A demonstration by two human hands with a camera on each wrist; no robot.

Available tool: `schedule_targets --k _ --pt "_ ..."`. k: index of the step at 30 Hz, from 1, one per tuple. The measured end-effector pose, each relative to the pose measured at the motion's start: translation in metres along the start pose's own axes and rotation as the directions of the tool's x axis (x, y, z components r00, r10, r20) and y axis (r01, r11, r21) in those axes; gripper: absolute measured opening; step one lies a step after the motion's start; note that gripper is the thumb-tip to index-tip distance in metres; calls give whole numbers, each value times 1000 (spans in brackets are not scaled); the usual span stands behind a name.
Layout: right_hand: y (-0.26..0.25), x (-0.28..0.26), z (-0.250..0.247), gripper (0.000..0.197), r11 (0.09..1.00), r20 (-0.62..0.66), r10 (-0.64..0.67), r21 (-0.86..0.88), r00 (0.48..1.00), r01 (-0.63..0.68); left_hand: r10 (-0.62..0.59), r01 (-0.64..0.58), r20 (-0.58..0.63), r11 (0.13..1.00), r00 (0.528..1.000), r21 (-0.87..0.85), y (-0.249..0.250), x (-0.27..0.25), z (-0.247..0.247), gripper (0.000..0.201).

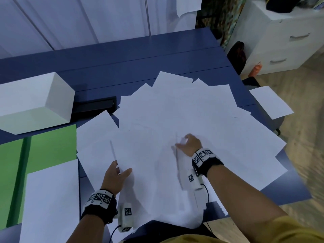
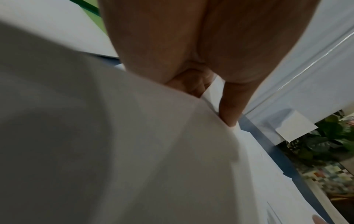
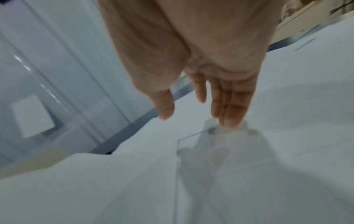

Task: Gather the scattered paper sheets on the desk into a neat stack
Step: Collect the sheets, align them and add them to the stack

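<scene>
Several white paper sheets lie fanned and overlapping across the blue desk. My left hand pinches the left edge of a near sheet, thumb on top. In the left wrist view that sheet rises in front of the camera, and the left hand has its fingers curled under it. My right hand rests on the pile's middle. In the right wrist view the right hand shows straight fingers touching the paper.
A white box stands at the left, with a black slot beside it. Green folders and a separate white sheet lie at the near left. One sheet overhangs the right edge. A white drawer cabinet stands beyond.
</scene>
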State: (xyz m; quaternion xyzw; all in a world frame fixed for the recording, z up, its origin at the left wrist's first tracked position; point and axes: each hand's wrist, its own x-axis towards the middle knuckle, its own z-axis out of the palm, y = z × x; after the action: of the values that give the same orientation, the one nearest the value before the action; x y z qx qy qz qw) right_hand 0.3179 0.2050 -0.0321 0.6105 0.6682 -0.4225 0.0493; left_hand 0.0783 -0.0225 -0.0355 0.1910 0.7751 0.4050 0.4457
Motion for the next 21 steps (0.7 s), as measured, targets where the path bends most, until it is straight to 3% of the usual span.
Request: schedule_targets --k 2,6,10,15,18,21 --pt "-4 24 -3 76 987 -195 115 136 974 -89 6 -6 -2 1000 1000 4 -5 -1 -3 28" --pt "-15 54 5 72 957 -239 284 130 929 -260 9 -9 -4 1000 1000 0 -5 -2 -2 25" --pt "-22 66 19 65 935 -330 348 58 877 -350 29 -29 -19 999 999 27 -2 -5 5 26" --pt "-21 73 21 64 922 -311 386 103 869 -373 37 -36 -24 998 999 49 5 -11 13 28" --pt "-19 77 22 50 915 -311 400 188 862 -357 46 -45 -22 997 999 67 8 -13 14 28" --pt "-14 76 20 42 916 -246 372 254 895 -311 47 -46 -14 997 999 66 11 -14 13 28"
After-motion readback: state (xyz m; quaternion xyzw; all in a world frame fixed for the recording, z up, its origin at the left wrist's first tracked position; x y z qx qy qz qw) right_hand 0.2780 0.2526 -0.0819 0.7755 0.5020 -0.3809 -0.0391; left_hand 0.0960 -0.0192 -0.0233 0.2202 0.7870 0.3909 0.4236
